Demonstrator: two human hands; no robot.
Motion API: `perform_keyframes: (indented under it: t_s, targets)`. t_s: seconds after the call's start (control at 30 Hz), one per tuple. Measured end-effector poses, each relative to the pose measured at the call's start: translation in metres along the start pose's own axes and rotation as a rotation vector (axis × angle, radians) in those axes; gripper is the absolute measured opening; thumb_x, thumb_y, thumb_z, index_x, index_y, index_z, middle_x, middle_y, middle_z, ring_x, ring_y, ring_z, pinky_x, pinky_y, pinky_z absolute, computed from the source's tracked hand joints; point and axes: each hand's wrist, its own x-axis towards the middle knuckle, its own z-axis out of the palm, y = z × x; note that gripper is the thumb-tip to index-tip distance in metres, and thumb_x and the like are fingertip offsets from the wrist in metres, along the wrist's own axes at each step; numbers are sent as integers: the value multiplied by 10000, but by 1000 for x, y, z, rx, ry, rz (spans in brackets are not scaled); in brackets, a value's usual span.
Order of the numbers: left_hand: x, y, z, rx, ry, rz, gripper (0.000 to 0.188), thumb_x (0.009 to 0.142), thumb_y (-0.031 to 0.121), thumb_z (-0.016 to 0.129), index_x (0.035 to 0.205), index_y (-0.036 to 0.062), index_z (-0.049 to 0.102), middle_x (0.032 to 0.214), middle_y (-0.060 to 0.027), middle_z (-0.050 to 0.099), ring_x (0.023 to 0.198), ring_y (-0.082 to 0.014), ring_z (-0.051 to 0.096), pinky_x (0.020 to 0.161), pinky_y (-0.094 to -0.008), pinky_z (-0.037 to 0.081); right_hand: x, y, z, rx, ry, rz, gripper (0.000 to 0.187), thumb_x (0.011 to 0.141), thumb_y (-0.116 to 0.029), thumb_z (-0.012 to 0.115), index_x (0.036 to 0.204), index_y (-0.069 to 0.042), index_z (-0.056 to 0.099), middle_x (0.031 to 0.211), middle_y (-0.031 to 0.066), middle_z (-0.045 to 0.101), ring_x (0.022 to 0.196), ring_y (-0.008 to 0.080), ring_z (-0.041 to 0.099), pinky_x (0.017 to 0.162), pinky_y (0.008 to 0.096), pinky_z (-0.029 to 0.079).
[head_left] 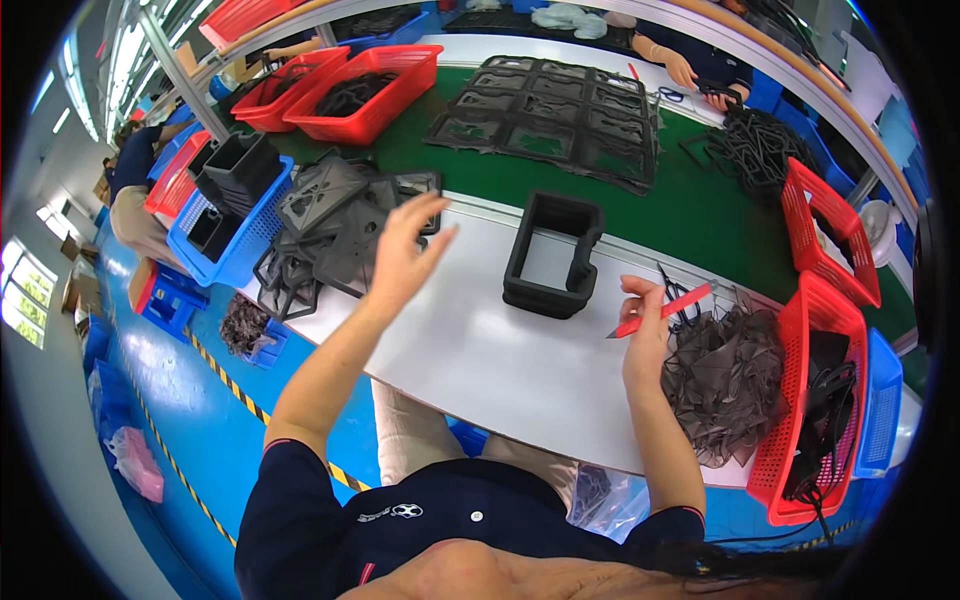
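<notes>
My right hand (646, 335) is closed round a red craft knife (685, 301), its blade tip pointing left over the white table. Fingers apart and holding nothing, my left hand (408, 255) hovers by a loose heap of dark grey cut-out sheets (345, 225). Between the two hands stands a stack of black rectangular frames (545, 300), with a notch in its right side. Just right of my right hand lies a pile of crumpled dark mesh scraps (725, 385). Black-handled scissors (680, 292) lie partly hidden behind the knife.
A green conveyor belt (400, 168) runs behind the white table (440, 355), carrying a dark cut-out sheet grid (545, 110). Red baskets (800, 400) stand at right; a blue basket (240, 240) with black trays is at left. A co-worker's hands (683, 72) work across the belt.
</notes>
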Motion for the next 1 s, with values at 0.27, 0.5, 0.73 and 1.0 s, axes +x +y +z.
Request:
perform_keyframes:
  t_s: [0.27, 0.5, 0.73, 1.0]
  targets:
    - [58, -148, -141, 753, -136, -527, 442, 736, 295, 710, 1126, 113, 608, 994, -155, 627, 960, -345, 563, 826, -416, 466, -9, -29, -1, 260, -280, 119, 538, 967, -483, 329, 888, -9, 572, 782, 73, 598, 599, 107, 571, 505, 206, 460]
    - [42, -128, -138, 668, -16, -215, 267, 656, 226, 760, 833, 60, 646, 902, -129, 633, 905, -313, 581, 781, -391, 471, -32, -38, 29, 275, -363, 94, 154, 846, -70, 627, 977, 10, 615, 1007, 129, 643, 950, 181, 625, 849, 287, 502]
    - [23, 15, -145, -255, -115, -387, 248, 816, 44, 644, 1041, 17, 542, 710, -18, 558, 539, -61, 495, 491, -179, 394, -55, -55, 42, 364, -398, 154, 232, 888, -117, 585, 1074, 15, 626, 1056, 143, 640, 979, 222, 632, 792, 304, 538]
    - [-90, 87, -33, -995, -262, -849, 243, 889, 138, 587, 1086, 0, 555, 763, -34, 570, 619, -84, 552, 478, -215, 449, -96, -52, 64, 667, -356, 205, 260, 900, -92, 563, 1120, 45, 542, 1057, 153, 604, 1001, 248, 616, 866, 331, 518]
